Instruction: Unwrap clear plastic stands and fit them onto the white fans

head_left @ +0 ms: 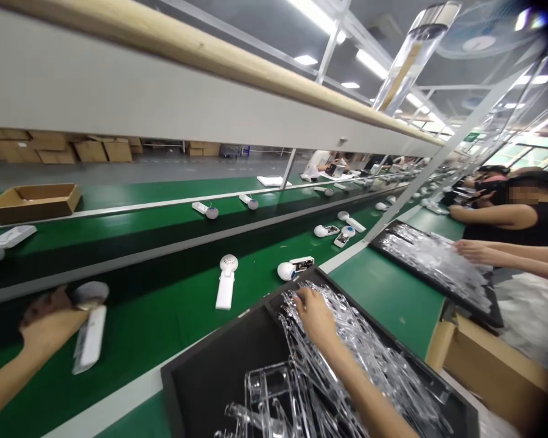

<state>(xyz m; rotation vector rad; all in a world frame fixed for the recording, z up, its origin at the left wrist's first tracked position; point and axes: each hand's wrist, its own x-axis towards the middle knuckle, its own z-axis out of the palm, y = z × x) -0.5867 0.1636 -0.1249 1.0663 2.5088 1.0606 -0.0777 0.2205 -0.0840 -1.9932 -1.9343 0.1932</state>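
Note:
On the left, my left hand (50, 325) is smeared by motion, its thumb at the round head of a white handheld fan (91, 340). A clear plastic piece lies along that fan's handle. Whether the fingers grip the fan cannot be made out. My right hand (317, 313) reaches into a black tray (219, 371), its fingers bent down and closed on a clear plastic part (295, 304) among a heap of similar ones. Beyond the tray, a white fan (226, 283) lies on the green belt, and another fan (295, 267) shows its open handle.
Several more fans lie along the green conveyor (178, 316). A second black tray (438, 267) of clear parts is at the right, with a co-worker's hands (475, 250) over it. A slanted white post (420, 176) rises between the trays. Cardboard boxes (493, 359) stand lower right.

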